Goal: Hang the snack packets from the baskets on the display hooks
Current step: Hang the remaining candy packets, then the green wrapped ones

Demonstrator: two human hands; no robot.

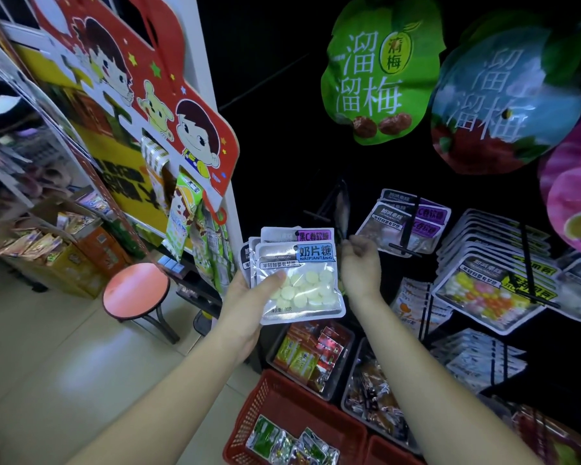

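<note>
My left hand (249, 297) grips a small stack of snack packets (299, 276); the front one is clear with round white tablets and a blue label. My right hand (361, 263) is just right of the stack, fingers pinched on the lower edge of a thin dark packet (342, 209) that hangs edge-on from a display hook. Further right, hooks carry rows of similar packets (406, 226) and a thick row with colourful sweets (490, 286). Below, a red basket (282, 397) holds several loose packets.
Large green (379, 68) and blue (503, 102) plum bags hang above on the black rack. Grey bins (275, 347) of snacks stand on the floor by the rack. A red-topped stool (136, 290) stands left, beside a cartoon display stand (168, 105) and cardboard boxes (57, 250).
</note>
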